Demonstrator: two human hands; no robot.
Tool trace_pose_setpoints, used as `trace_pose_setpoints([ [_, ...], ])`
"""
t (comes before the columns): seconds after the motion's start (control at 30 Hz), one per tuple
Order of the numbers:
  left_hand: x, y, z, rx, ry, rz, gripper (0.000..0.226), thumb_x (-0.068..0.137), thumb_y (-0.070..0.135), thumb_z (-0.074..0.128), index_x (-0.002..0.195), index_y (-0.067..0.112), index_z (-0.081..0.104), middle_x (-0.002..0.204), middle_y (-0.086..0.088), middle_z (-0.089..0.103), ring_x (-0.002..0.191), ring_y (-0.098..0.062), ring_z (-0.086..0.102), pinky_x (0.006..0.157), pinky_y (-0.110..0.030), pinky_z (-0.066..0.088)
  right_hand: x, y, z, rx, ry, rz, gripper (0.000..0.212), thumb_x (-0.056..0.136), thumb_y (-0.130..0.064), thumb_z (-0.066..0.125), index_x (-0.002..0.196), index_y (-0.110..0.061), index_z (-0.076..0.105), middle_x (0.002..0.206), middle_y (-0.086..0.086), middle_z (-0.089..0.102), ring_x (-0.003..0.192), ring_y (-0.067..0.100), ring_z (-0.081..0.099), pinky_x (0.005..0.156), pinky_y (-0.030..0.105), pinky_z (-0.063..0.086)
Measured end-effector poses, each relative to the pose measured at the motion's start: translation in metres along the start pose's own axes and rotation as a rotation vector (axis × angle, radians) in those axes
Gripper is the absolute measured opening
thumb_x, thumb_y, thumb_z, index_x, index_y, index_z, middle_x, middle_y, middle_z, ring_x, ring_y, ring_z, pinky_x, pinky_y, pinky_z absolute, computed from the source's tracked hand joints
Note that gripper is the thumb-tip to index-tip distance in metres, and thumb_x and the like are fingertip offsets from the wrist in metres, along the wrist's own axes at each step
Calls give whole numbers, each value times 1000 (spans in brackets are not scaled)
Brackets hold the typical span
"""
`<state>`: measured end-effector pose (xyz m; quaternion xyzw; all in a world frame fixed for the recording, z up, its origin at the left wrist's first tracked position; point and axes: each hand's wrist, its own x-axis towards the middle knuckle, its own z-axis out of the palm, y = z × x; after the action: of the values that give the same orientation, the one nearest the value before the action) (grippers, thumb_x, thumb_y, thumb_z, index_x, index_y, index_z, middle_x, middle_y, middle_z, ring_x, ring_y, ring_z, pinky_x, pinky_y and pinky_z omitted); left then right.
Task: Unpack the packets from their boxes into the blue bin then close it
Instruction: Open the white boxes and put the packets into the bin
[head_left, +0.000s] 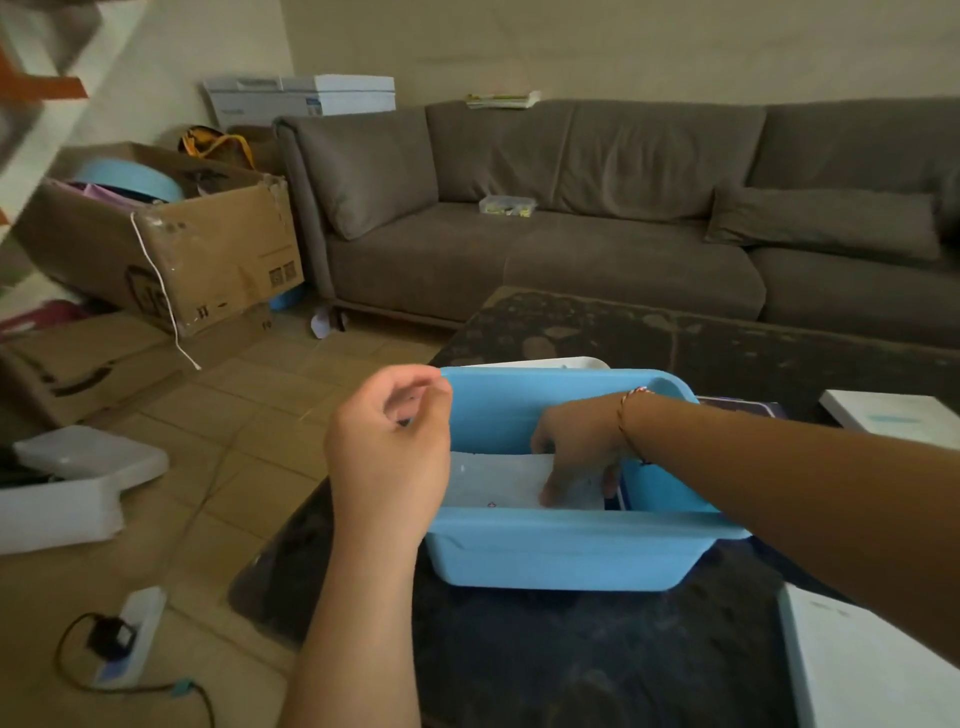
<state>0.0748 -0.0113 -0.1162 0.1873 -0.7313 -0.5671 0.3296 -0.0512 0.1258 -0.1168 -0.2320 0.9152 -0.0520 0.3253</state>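
The blue bin (571, 551) stands open on the dark table (597, 665). Inside it lies a white packet (493, 480). My right hand (576, 452) reaches down into the bin and its fingers press on the packet's right end. My left hand (389, 447) hovers over the bin's left rim with fingers loosely curled and nothing visible in them. A white lid (550, 362) peeks out behind the bin's far rim. A dark box (743, 406) lies just right of the bin, mostly hidden by my right forearm.
White boxes sit at the table's right edge (893, 415) and near right corner (872, 660). A brown sofa (571, 228) runs behind the table. Cardboard boxes (171, 234), a white box (78, 483) and a power strip (130, 634) lie on the tiled floor at left.
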Motion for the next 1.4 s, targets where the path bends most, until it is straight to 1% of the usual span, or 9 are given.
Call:
trace_pose_setpoints([
  [0.13, -6, 3, 1, 36, 186, 183, 13, 91, 16, 64, 92, 29, 68, 90, 16, 67, 96, -10, 66, 79, -25, 53, -5, -2, 4, -218, 142, -25, 14, 87, -18, 68, 99, -12, 66, 100, 10, 65, 82, 32, 71, 69, 35, 61],
  [0.27, -25, 15, 8, -8, 304, 682, 12, 90, 9, 59, 96, 4, 68, 92, -7, 68, 87, -25, 64, 77, -37, 53, -48, 9, -3, -183, 482, -165, 37, 91, -14, 58, 127, -20, 63, 123, 0, 66, 112, 21, 61, 99, 28, 47],
  [0.37, -71, 27, 23, -40, -17, 993, 16, 90, 6, 57, 88, -5, 69, 89, -10, 66, 83, -24, 62, 76, -36, 51, -113, 33, 3, 248, 814, -277, 23, 89, -19, 65, 111, -25, 71, 100, -10, 73, 91, 8, 68, 85, 19, 51],
  [0.47, -132, 26, 39, 71, -702, 1087, 18, 88, 22, 68, 99, 7, 71, 103, -7, 66, 95, -20, 58, 85, -35, 49, -177, 79, 42, 458, 1112, -254, 17, 88, -20, 69, 100, -31, 70, 89, -14, 73, 80, 0, 69, 71, 14, 55],
  [0.57, -169, 9, 51, 395, -1323, 1030, 44, 92, 31, 66, 130, 34, 45, 145, 15, 36, 135, -2, 27, 116, -17, 10, -227, 121, 93, 553, 1224, -66, 16, 89, -21, 66, 99, -34, 65, 87, -15, 72, 78, 1, 69, 62, 16, 56],
  [0.77, -190, -26, 64, 500, -1275, 1298, 35, 93, 44, 60, 122, 30, 49, 141, 10, 43, 134, -9, 35, 113, -29, 35, -280, 171, 166, 643, 1262, 77, 22, 88, -17, 67, 94, -38, 66, 79, -19, 73, 68, 2, 70, 59, 23, 56],
  [0.9, -190, -34, 74, 210, -1108, 1169, 17, 88, 27, 73, 102, 19, 72, 115, 5, 68, 114, -10, 60, 85, -31, 57, -293, 173, 190, 535, 1435, -33, 17, 88, -9, 68, 92, -26, 69, 69, -13, 71, 67, 4, 67, 57, 19, 53],
  [1.07, -204, 6, 94, -100, -909, 516, 16, 86, 37, 67, 89, 25, 76, 94, 15, 74, 96, -6, 68, 82, -16, 52, -310, 148, 214, -81, 1511, -447, 7, 71, -7, 76, 77, -9, 77, 70, 1, 67, 58, 15, 58, 55, 25, 47],
  [1.4, -207, 28, 115, -288, -828, 179, 17, 81, 35, 70, 86, 19, 75, 82, 8, 74, 89, -10, 69, 69, -15, 53, -269, 151, 208, -214, 1459, -33, 9, 84, -20, 67, 88, -16, 75, 132, 9, 60, 112, 39, 55, 77, 47, 47],
])
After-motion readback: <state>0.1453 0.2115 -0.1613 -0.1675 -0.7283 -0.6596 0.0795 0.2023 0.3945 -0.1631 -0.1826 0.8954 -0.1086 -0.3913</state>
